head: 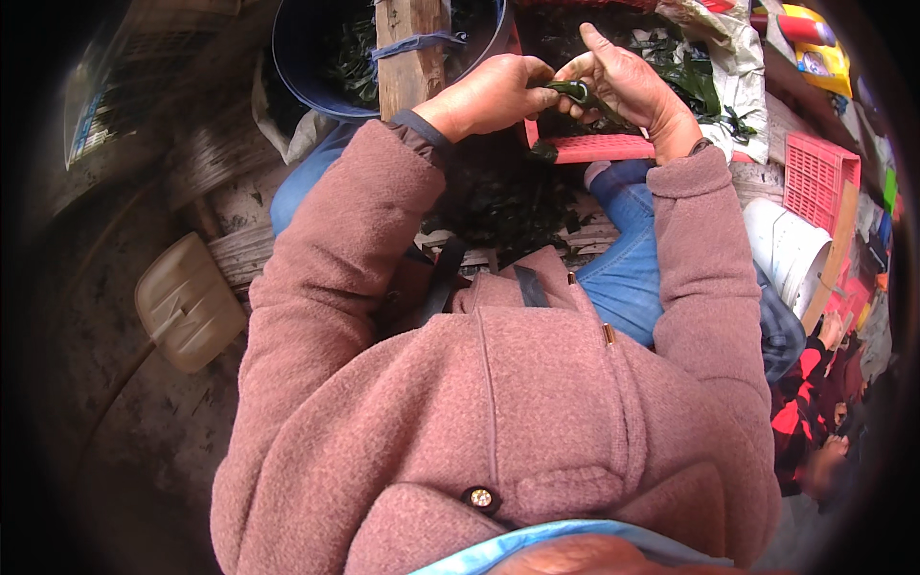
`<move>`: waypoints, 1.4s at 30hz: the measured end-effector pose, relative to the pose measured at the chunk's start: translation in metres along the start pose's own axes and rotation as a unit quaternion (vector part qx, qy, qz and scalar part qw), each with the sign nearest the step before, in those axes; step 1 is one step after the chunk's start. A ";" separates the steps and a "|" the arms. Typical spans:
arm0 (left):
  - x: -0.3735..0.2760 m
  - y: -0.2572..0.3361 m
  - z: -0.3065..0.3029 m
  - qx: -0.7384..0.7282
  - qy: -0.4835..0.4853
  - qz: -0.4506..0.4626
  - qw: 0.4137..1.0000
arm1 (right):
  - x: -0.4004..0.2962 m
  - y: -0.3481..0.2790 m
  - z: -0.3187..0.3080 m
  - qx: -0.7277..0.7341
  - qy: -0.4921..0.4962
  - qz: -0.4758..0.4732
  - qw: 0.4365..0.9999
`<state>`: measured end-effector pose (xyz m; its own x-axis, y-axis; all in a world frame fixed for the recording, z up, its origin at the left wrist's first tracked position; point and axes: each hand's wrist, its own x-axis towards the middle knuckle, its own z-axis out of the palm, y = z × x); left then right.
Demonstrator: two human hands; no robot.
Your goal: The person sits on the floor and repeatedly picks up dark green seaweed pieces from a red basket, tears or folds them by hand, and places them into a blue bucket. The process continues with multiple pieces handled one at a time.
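Note:
My left hand (499,97) pinches a dark green strip of seaweed, apparently kelp (571,88), between thumb and fingers. The strip is looped at its middle, and its tail runs across the fingers of my right hand (629,86). Those fingers curl around the strip while the right thumb stands raised. Both hands meet above the near edge of a red plastic crate (604,149), which has more dark seaweed in it. Left of the hands, an upright wooden post (410,68) bound with blue cord stands in front of a blue tub (316,104) containing seaweed pieces.
Dark seaweed (510,205) lies heaped between my knees. A white woven sack (744,79) drapes over the crate's right side. Further right are a pink crate (819,176) and a tipped white bucket (783,244). A beige shovel blade (188,302) lies left. Another person's hand (830,330) shows at right.

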<state>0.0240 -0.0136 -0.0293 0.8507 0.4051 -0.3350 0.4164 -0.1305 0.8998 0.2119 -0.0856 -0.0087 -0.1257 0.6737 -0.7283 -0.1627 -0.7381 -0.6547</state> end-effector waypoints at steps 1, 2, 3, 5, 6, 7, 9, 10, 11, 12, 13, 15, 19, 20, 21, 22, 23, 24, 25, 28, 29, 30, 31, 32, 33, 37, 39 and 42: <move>0.000 0.000 -0.002 0.016 -0.001 -0.005 1.000 | -0.001 0.000 0.001 0.008 -0.015 -0.020 1.000; 0.000 -0.001 -0.004 0.032 -0.002 -0.011 0.999 | -0.001 -0.001 0.000 0.005 0.000 -0.023 1.000; 0.000 -0.002 -0.005 0.056 0.000 -0.016 0.998 | -0.001 0.000 0.001 0.000 0.030 -0.018 0.999; 0.000 -0.005 -0.002 0.034 0.011 -0.035 0.999 | 0.003 0.004 0.003 -0.075 0.043 -0.047 0.995; 0.001 -0.006 0.000 0.034 0.017 -0.038 0.999 | 0.007 0.008 0.005 -0.136 0.051 -0.077 0.986; 0.002 -0.007 0.001 0.042 0.026 -0.037 0.998 | 0.012 0.013 0.006 -0.189 0.040 -0.127 0.973; 0.002 -0.008 0.006 0.060 0.024 -0.006 0.998 | 0.023 0.024 0.005 -0.268 0.027 -0.184 0.946; 0.000 -0.008 0.008 0.054 0.032 0.050 0.997 | 0.032 0.031 0.007 -0.443 0.092 -0.347 0.821; 0.001 -0.007 0.010 0.099 0.007 0.020 0.995 | 0.040 0.037 0.007 -0.570 0.125 -0.513 0.629; 0.000 -0.006 0.011 0.092 0.007 0.026 0.995 | 0.045 0.043 0.005 -0.586 0.146 -0.414 0.681; -0.001 -0.005 0.012 0.096 0.011 0.040 0.995 | 0.047 0.048 0.001 -0.599 0.169 -0.458 0.634; -0.003 -0.002 0.013 0.039 -0.018 -0.008 0.999 | 0.050 0.054 -0.004 -0.642 0.219 -0.488 0.549; -0.004 0.002 0.016 -0.018 -0.033 -0.039 0.999 | 0.051 0.058 -0.006 -0.555 0.241 -0.488 0.629; -0.004 0.003 0.017 -0.038 -0.021 -0.041 0.998 | 0.051 0.058 -0.006 -0.515 0.250 -0.494 0.654; -0.005 0.002 0.018 -0.057 -0.016 -0.046 0.997 | 0.052 0.058 -0.006 -0.509 0.252 -0.495 0.658; -0.007 0.002 0.019 -0.072 -0.010 -0.056 0.996 | 0.053 0.058 -0.007 -0.503 0.245 -0.497 0.663; -0.008 0.001 0.020 -0.088 -0.011 -0.059 0.994 | 0.054 0.058 -0.008 -0.498 0.238 -0.497 0.670; -0.009 0.001 0.020 -0.101 -0.011 -0.067 0.993 | 0.055 0.059 -0.009 -0.487 0.234 -0.492 0.682; -0.010 0.000 0.020 -0.115 -0.009 -0.064 0.991 | 0.056 0.059 -0.010 -0.503 0.241 -0.494 0.667; -0.011 0.000 0.016 -0.114 -0.018 -0.066 0.991 | 0.064 0.058 -0.006 -0.506 0.242 -0.529 0.637; -0.013 0.000 0.013 -0.162 -0.033 -0.104 0.981 | 0.062 0.056 -0.004 -0.480 0.241 -0.499 0.680; -0.013 0.001 0.008 -0.225 -0.047 -0.107 0.967 | 0.064 0.049 -0.003 -0.517 0.228 -0.533 0.630; -0.015 0.003 0.004 -0.275 -0.061 -0.121 0.952 | 0.062 0.043 0.000 -0.526 0.225 -0.594 0.565; -0.015 0.004 -0.001 -0.321 -0.068 -0.097 0.940 | 0.057 0.037 0.001 -0.463 0.183 -0.518 0.695; -0.017 0.007 -0.005 -0.361 -0.075 -0.084 0.926 | 0.047 0.030 0.002 -0.368 0.150 -0.460 0.794; -0.028 0.020 -0.028 -0.219 -0.016 0.002 0.976 | 0.019 -0.006 0.016 -0.250 0.095 -0.392 0.881; -0.039 0.025 -0.043 -0.218 0.002 -0.032 0.976 | 0.003 -0.023 0.022 -0.307 0.068 -0.377 0.871; -0.058 0.026 -0.061 -0.218 0.078 -0.035 0.972 | -0.003 -0.036 0.040 -0.350 0.048 -0.362 0.863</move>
<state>-0.0339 0.0144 0.0307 0.7517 0.5368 -0.3832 0.2665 0.2842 0.9210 0.1786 -0.0595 0.0256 -0.1519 0.9860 -0.0687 0.4711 0.0111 -0.8820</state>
